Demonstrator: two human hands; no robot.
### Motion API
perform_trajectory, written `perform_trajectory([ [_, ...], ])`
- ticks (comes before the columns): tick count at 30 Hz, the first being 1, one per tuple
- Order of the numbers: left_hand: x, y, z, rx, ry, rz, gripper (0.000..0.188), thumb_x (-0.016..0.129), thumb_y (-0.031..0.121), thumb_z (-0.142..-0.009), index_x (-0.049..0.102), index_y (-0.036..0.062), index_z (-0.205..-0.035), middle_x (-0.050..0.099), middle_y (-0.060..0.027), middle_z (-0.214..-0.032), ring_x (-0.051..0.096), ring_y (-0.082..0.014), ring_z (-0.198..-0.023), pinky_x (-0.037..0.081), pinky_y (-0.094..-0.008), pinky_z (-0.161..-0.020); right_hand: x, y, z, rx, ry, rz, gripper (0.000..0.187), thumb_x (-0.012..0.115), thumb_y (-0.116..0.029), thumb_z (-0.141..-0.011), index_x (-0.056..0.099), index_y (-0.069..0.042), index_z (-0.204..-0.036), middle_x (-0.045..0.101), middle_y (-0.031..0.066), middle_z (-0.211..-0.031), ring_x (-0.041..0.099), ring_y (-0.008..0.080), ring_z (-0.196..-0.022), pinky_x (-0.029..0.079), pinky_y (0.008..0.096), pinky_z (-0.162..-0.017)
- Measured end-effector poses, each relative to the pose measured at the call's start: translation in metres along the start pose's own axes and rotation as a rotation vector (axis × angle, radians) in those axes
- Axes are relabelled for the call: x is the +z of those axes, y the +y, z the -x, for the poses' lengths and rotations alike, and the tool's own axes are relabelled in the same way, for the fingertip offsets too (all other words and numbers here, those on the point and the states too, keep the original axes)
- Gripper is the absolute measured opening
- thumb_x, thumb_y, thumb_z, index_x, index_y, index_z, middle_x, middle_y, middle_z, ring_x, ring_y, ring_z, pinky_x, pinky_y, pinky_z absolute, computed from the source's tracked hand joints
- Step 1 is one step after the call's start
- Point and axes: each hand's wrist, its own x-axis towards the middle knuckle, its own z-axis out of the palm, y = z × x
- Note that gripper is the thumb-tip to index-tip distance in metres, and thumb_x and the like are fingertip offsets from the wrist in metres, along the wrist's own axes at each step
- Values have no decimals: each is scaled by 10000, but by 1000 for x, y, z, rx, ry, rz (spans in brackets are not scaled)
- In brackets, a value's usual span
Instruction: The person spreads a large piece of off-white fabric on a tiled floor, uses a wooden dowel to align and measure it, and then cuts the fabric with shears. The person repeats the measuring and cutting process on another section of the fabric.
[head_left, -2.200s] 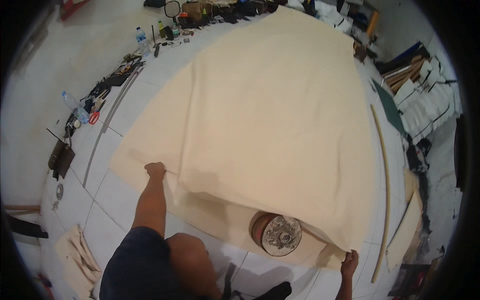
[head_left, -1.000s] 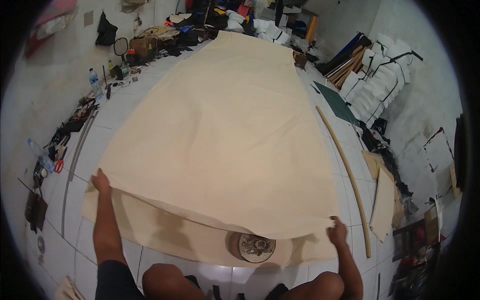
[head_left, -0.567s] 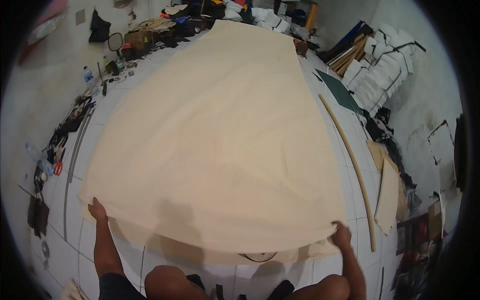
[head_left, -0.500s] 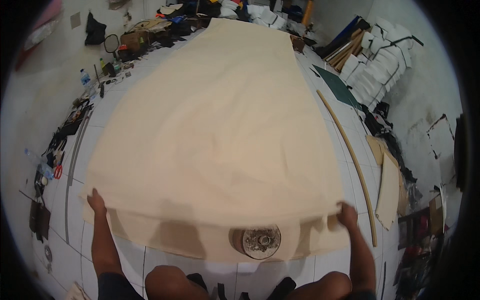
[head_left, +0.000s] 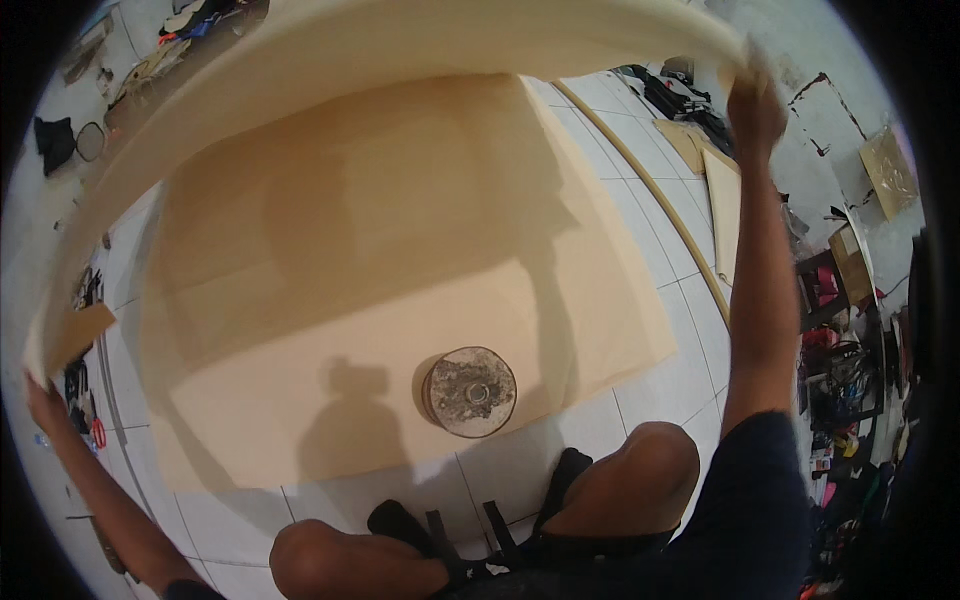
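A large beige sheet (head_left: 400, 48) is lifted high, its near edge arching across the top of the view. At the far left my left hand (head_left: 45, 408) grips one corner of it. My right hand (head_left: 757, 115), somewhat blurred and raised at the upper right, is closed on the other end. Beneath lies a second beige layer (head_left: 240, 410), flat on the floor and shaded by the raised one. On its near part rests a round, stained, disc-topped weight (head_left: 472, 392) with a small hub in the middle. Whether the two layers join at the far end is hidden.
White floor tiles (head_left: 640, 395) show around the lower layer. A long tan pole (head_left: 640, 170) lies along its right side, beside pale offcuts (head_left: 722, 210). Red-handled scissors (head_left: 98, 432) are on the left. Clutter (head_left: 850, 400) lines the right wall. My bent knees are close in front.
Both hands have risen and spread apart, lifting the upper sheet's near edge off the lower layer. More of the lower layer and the whole round weight are uncovered. The view has shifted.
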Motion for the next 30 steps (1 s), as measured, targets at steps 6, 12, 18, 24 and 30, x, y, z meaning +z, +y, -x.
perform_trajectory([
  [6,94,59,365,-872,-9,502,554,622,356,-920,605,-159,-1124,660,-248,-1109,662,-314,-942,556,-407,-809,31,111,359,-326,-738,-157,475,614,-17,-749,642,-163,-1200,712,115,-989,681,320,-882,535,450,-772],
  [12,65,4,354,-743,35,345,486,589,303,-925,588,-112,-1178,649,-229,-1111,652,-317,-917,539,-418,-812,41,69,411,-182,-874,-344,370,633,-62,-770,650,-138,-1131,700,128,-914,682,328,-871,536,442,-753],
  [18,98,69,427,-960,-102,594,452,577,258,-946,569,-122,-1190,639,-233,-1140,639,-319,-978,538,-424,-824,40,108,427,-186,-1079,-164,336,658,-84,-763,636,-118,-1096,697,155,-910,681,351,-883,534,465,-760],
  [24,82,94,404,-975,53,416,512,564,250,-936,488,-111,-1291,586,-265,-1239,624,-369,-1063,517,-433,-911,38,102,435,-113,-1106,-244,375,729,-152,-753,624,-119,-1111,699,152,-913,680,356,-893,537,467,-763],
  [30,73,115,433,-1186,-239,1232,439,568,163,-919,488,-28,-1306,594,-173,-1197,630,-306,-1036,545,-409,-873,14,101,425,-139,-1121,-391,443,791,-189,-732,623,-113,-1135,700,160,-893,681,344,-897,540,446,-779],
])
